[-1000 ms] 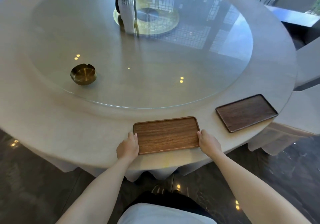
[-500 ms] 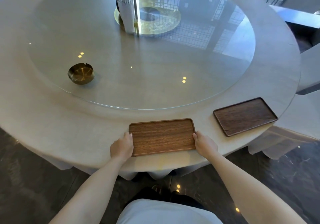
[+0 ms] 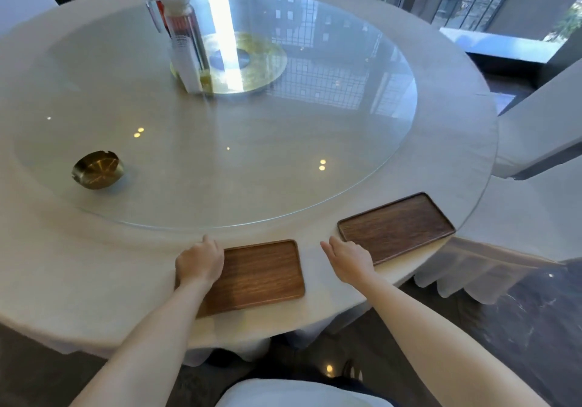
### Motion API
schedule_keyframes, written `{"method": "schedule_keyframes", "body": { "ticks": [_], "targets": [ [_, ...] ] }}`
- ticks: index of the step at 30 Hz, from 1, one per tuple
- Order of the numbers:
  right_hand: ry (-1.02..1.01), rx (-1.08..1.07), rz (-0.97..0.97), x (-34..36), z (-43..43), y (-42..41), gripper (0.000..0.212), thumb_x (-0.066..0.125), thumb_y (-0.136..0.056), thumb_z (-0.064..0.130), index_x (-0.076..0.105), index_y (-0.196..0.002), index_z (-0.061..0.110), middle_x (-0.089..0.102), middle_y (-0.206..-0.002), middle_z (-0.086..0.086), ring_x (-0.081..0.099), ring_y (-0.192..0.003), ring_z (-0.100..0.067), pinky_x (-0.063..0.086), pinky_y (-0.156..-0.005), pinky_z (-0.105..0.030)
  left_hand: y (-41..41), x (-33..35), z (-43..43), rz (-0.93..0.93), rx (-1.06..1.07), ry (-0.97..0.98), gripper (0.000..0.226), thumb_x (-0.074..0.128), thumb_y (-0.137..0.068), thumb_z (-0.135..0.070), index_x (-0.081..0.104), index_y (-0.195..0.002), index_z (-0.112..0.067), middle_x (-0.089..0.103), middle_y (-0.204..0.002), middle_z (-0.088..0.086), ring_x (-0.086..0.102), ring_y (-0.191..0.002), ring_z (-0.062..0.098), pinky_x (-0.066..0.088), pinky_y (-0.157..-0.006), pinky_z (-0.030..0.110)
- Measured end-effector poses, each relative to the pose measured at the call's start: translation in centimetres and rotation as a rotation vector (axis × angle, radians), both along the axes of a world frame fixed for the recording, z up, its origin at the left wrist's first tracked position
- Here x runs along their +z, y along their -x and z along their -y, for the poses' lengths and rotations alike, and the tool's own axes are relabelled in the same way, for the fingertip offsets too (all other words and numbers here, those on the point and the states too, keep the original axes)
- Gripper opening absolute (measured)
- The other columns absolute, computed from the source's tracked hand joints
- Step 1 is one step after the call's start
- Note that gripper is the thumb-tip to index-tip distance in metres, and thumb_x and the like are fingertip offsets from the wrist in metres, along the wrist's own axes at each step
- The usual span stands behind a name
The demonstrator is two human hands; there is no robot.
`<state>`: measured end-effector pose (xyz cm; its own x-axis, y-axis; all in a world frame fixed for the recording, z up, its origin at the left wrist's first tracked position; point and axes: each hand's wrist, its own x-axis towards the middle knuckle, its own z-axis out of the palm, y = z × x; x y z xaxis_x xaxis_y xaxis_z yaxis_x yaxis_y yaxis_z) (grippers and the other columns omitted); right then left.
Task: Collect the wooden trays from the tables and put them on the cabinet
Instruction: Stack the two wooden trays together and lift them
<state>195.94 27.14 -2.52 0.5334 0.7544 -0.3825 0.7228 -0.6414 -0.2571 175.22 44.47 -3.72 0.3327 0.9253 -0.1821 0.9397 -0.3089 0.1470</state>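
Observation:
Two wooden trays lie flat near the front edge of a round, cloth-covered table (image 3: 88,268). The lighter brown tray (image 3: 264,276) is straight in front of me. My left hand (image 3: 199,261) lies over its left end with curled fingers and hides that edge. The darker tray (image 3: 398,227) sits further right, close to the table's rim. My right hand (image 3: 348,257) is on the cloth between the two trays, fingers apart and holding nothing, touching or nearly touching the dark tray's near-left corner.
A glass turntable (image 3: 220,161) covers the table's middle, with a brass ashtray (image 3: 97,170) at its left and tall bottles (image 3: 182,35) by the brass hub. White-covered chairs (image 3: 541,129) stand at the right. Dark polished floor lies below.
My right hand let go of the lighter tray's right end and moved right toward the dark tray. My left hand slid further over the tray's left end. The view drew back.

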Motion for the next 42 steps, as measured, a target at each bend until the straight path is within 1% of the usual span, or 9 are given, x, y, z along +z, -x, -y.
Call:
{"method": "schedule_keyframes", "body": {
  "ticks": [3,6,9,12,17,25,31,36,42],
  "targets": [
    [-0.071,-0.034,0.031,1.1,1.6,-4.5,0.035,0.023,-0.100,0.040,0.041,-0.094,0.011,0.065,-0.104,-0.020,0.061,-0.097,-0.039,0.036,-0.068,-0.037,-5.7,0.6,2.1,0.060,-0.037,-0.035,0.041,0.027,-0.098,-0.024,0.059,-0.101,0.002,0.070,-0.098,0.026,0.065,-0.092,0.041,0.044,-0.070,0.037],
    [-0.108,-0.058,0.055,2.0,4.0,-9.5,0.043,0.022,-0.099,0.042,0.046,-0.110,0.008,0.067,-0.100,-0.018,0.063,-0.092,-0.037,0.040,-0.068,-0.037,-11.2,1.2,4.7,0.100,-0.035,-0.028,0.043,0.027,-0.099,-0.027,0.057,-0.107,0.002,0.069,-0.103,0.026,0.064,-0.098,0.042,0.048,-0.079,0.039],
    [-0.122,-0.118,0.058,2.5,6.5,-14.2,0.044,0.021,-0.099,0.044,0.045,-0.112,0.009,0.068,-0.098,-0.016,0.064,-0.090,-0.036,0.049,-0.075,-0.042,-15.7,1.1,7.5,0.099,-0.044,0.002,0.042,0.027,-0.098,-0.027,0.056,-0.109,0.001,0.067,-0.107,0.026,0.063,-0.101,0.041,0.048,-0.082,0.039],
    [-0.108,-0.187,0.036,2.2,8.6,-18.2,0.045,0.021,-0.099,0.044,0.043,-0.115,0.007,0.067,-0.104,-0.017,0.063,-0.096,-0.035,0.050,-0.079,-0.043,-18.7,0.4,10.2,0.070,-0.052,0.061,0.040,0.025,-0.098,-0.028,0.052,-0.112,-0.001,0.066,-0.109,0.024,0.063,-0.103,0.039,0.047,-0.083,0.038],
    [-0.041,-0.241,0.050,0.7,11.2,-22.6,0.042,0.021,-0.100,0.040,0.044,-0.113,0.008,0.064,-0.110,-0.016,0.061,-0.098,-0.033,0.039,-0.069,-0.036,-21.0,-1.2,13.7,0.007,-0.052,0.134,0.041,0.019,-0.100,-0.034,0.042,-0.116,-0.004,0.067,-0.110,0.021,0.063,-0.102,0.038,0.038,-0.071,0.036],
    [-0.104,-0.349,-0.072,-1.9,11.5,-24.8,0.043,0.025,-0.099,0.040,0.048,-0.108,0.005,0.061,-0.113,-0.016,0.058,-0.102,-0.035,0.043,-0.077,-0.040,-22.8,-2.0,15.6,-0.110,0.022,0.214,0.054,0.018,-0.099,-0.043,0.045,-0.127,-0.006,0.061,-0.126,0.015,0.058,-0.114,0.035,0.045,-0.091,0.039],
    [-0.133,-0.427,-0.172,-2.7,10.7,-24.8,0.046,0.026,-0.098,0.037,0.054,-0.108,0.002,0.062,-0.112,-0.018,0.058,-0.102,-0.035,0.046,-0.084,-0.042,-23.4,-1.9,15.8,-0.119,0.086,0.255,0.059,0.016,-0.098,-0.047,0.044,-0.126,-0.003,0.062,-0.123,0.016,0.059,-0.111,0.034,0.046,-0.087,0.038],
    [-0.151,-0.453,-0.225,-2.8,9.7,-24.3,0.044,0.030,-0.098,0.038,0.053,-0.107,0.001,0.061,-0.110,-0.018,0.057,-0.101,-0.034,0.042,-0.076,-0.037,-23.1,-1.8,15.4,-0.078,0.101,0.264,0.059,0.017,-0.098,-0.047,0.044,-0.127,-0.002,0.061,-0.123,0.018,0.058,-0.111,0.036,0.046,-0.088,0.040],
    [-0.224,-0.472,-0.233,-2.3,8.7,-22.9,0.034,0.031,-0.099,0.035,0.047,-0.089,0.007,0.055,-0.092,-0.012,0.051,-0.084,-0.026,0.038,-0.070,-0.034,-21.3,-0.7,13.4,-0.004,0.040,0.187,0.053,0.019,-0.099,-0.043,0.046,-0.118,-0.001,0.064,-0.115,0.020,0.060,-0.105,0.038,0.044,-0.079,0.038]
  ]
}}
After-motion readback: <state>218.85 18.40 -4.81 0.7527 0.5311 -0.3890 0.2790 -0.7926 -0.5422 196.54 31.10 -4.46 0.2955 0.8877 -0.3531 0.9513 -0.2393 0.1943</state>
